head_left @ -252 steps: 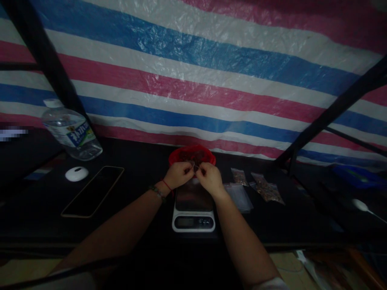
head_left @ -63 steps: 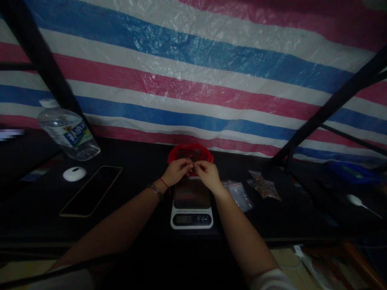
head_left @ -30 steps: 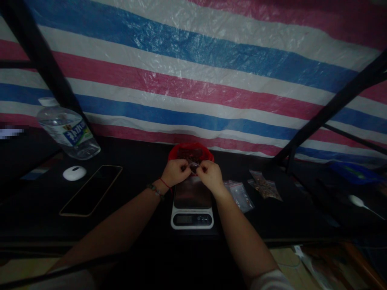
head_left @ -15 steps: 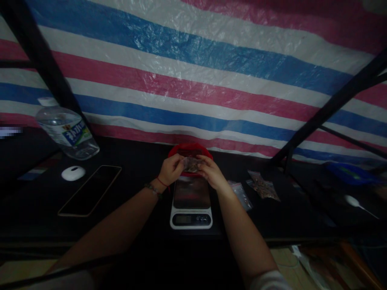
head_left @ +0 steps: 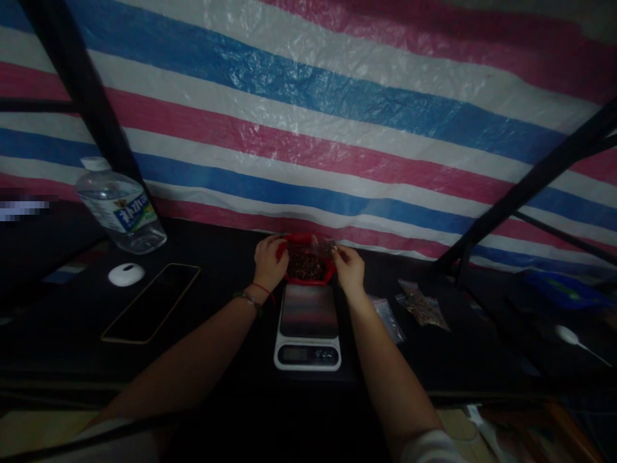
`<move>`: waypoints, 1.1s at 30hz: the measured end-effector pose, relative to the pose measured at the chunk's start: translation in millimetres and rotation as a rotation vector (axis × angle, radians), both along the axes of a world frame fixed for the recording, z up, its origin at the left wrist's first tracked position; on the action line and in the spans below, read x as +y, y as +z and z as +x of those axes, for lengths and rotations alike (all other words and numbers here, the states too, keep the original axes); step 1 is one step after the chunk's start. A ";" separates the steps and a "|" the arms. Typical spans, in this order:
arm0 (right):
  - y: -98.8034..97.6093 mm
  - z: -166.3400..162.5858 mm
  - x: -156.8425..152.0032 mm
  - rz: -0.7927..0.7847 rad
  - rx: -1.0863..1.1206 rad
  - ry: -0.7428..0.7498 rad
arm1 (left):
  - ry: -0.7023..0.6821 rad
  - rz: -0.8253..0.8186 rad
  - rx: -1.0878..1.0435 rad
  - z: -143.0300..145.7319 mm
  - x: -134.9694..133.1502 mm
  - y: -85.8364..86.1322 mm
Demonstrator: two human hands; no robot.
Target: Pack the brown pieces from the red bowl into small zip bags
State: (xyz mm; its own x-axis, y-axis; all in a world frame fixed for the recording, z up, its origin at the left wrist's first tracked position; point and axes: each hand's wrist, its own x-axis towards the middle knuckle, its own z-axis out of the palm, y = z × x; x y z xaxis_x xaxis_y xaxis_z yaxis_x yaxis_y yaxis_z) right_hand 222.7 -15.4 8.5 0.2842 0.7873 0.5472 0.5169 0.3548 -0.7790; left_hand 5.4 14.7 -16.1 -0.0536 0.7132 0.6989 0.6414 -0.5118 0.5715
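Observation:
Behind the scale is a red container [head_left: 308,281]; whether bag or bowl, I cannot tell. Small dark brown pieces [head_left: 305,265] lie in it. My left hand [head_left: 270,263] is closed on its left edge, with red showing between thumb and fingers. At the right side, my right hand [head_left: 349,270] pinches a small clear zip bag [head_left: 322,245] over the container's far part. How much that bag holds is too dim to tell. A white kitchen scale [head_left: 308,357] with a dark platform stands in front, between my forearms.
Filled small bags [head_left: 424,310] and flat clear bags [head_left: 388,320] lie right of the scale. Farther right are a white spoon [head_left: 567,334] and a blue tray [head_left: 563,289]. A phone [head_left: 153,302], white case [head_left: 126,274] and water bottle [head_left: 123,209] are at left.
My hands have moved apart. The left has let go of the small clear bag and gone to the red container's edge; the right keeps the bag. The brown contents now show.

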 end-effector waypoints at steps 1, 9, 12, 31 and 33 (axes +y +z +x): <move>3.1 1.0 2.5 0.026 -0.120 -0.007 | 0.006 -0.014 0.013 -0.7 2.2 -2.5; 39.3 -1.1 17.6 0.144 -0.526 0.024 | -0.142 -0.087 -0.027 0.1 7.2 -10.3; 42.5 -3.9 23.4 0.091 -0.588 0.064 | -0.203 -0.084 -0.020 1.5 5.6 -9.1; 31.5 -12.1 15.9 0.084 -0.526 -0.004 | -0.236 -0.091 -0.045 1.4 6.5 -11.7; 28.4 -11.9 12.7 0.087 -0.539 0.015 | -0.239 -0.094 -0.039 1.4 6.3 -11.7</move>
State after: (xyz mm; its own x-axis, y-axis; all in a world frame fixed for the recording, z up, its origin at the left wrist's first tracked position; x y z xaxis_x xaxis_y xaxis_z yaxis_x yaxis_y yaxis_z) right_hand 210.9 -2.7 36.9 -0.0657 0.7344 0.6755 0.8293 0.4167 -0.3724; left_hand 6.8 21.0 -27.8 0.0984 0.7705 0.6298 0.4849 -0.5898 0.6458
